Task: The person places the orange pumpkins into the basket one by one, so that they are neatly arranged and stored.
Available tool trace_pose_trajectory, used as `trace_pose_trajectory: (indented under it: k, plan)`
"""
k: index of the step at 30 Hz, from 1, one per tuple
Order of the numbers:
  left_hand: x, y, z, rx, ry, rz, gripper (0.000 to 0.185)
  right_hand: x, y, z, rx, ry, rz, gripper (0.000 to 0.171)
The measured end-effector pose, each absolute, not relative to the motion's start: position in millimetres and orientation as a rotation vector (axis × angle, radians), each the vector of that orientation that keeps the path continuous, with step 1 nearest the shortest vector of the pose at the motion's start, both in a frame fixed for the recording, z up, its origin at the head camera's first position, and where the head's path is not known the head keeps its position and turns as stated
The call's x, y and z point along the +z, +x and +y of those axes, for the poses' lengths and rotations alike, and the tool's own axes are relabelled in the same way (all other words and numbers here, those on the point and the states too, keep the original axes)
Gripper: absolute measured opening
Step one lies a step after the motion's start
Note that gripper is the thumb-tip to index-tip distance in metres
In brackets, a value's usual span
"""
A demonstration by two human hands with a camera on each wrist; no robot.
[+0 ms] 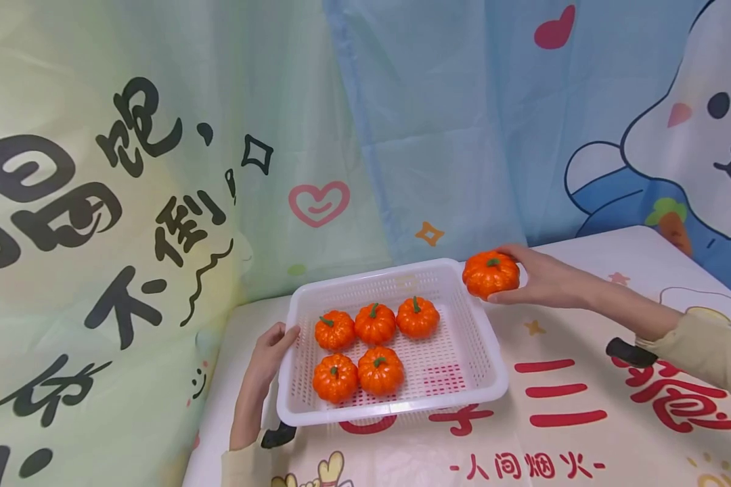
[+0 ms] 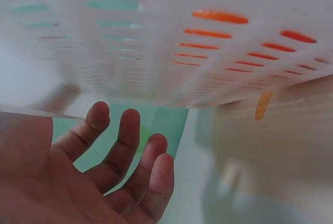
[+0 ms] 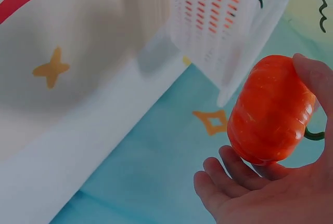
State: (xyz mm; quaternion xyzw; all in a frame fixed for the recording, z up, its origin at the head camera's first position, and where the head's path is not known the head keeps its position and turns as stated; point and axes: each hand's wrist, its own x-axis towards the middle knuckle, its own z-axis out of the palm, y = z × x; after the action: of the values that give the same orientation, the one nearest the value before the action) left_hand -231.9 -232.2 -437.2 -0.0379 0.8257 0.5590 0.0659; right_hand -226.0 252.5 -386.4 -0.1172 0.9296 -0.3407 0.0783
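Note:
A white perforated plastic basket [image 1: 396, 408] is tilted over the table, held up on its left side by my left hand [image 1: 272, 352]. That thumb lies over the rim, while the fingers [image 2: 128, 125] curl below it in the left wrist view. Inside sit several small orange pumpkins [image 1: 375, 323] with green stems, in two rows. My right hand [image 1: 539, 277] grips another orange pumpkin [image 3: 271, 108] between thumb and fingers, just outside the basket's upper right corner. The right wrist view shows this pumpkin from its side, its stem turned toward the palm.
Below the basket is a table [image 1: 560, 433] with a printed cover of red characters and small stars. A light green and blue curtain [image 1: 280, 88] with cartoon prints hangs behind and along the left. The basket's right part [image 1: 445, 358] shows bare mesh.

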Motion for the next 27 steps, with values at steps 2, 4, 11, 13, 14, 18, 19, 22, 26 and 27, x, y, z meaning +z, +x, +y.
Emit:
trace_pose_trajectory:
  k: [2, 4, 11, 13, 14, 18, 19, 22, 26, 27]
  plan:
    - [-438.4, -232.7, -232.7, 1.693, -0.105, 2.489, 0.022, -384.4, -226.0, 249.3, -1.019, -0.362, 2.776, 0.095]
    - [-439.4, -233.2, -233.3, 1.695, -0.094, 2.491, 0.022, -382.6, -226.1, 246.5, -1.016, -0.374, 2.770, 0.094]
    - [-439.7, -232.1, -233.5, 1.677, -0.102, 2.497, 0.021, -374.8, -224.7, 236.4, -1.043, -0.419, 2.736, 0.089]
    - [-439.8, -232.2, -233.4, 1.676, -0.101, 2.500, 0.021, -372.1, -224.3, 232.5, -1.041, -0.429, 2.729, 0.088]
    - [-440.0, -232.4, -233.4, 1.678, -0.098, 2.501, 0.021, -370.8, -224.0, 230.3, -1.036, -0.434, 2.726, 0.088]
    - [-440.0, -233.3, -233.4, 1.682, -0.098, 2.496, 0.022, -368.4, -222.7, 221.6, -1.025, -0.447, 2.708, 0.090]
    - [-440.0, -233.5, -233.4, 1.682, -0.101, 2.495, 0.022, -368.2, -222.2, 219.4, -1.024, -0.449, 2.703, 0.091]
    - [-440.2, -233.8, -233.4, 1.682, -0.112, 2.493, 0.022, -369.1, -221.0, 212.7, -1.030, -0.458, 2.684, 0.092]
    - [-440.7, -233.5, -233.2, 1.679, -0.119, 2.499, 0.022, -372.4, -221.2, 203.9, -1.025, -0.489, 2.655, 0.092]
    - [-440.8, -233.4, -233.2, 1.680, -0.120, 2.500, 0.022, -373.6, -221.2, 201.7, -1.024, -0.501, 2.647, 0.092]
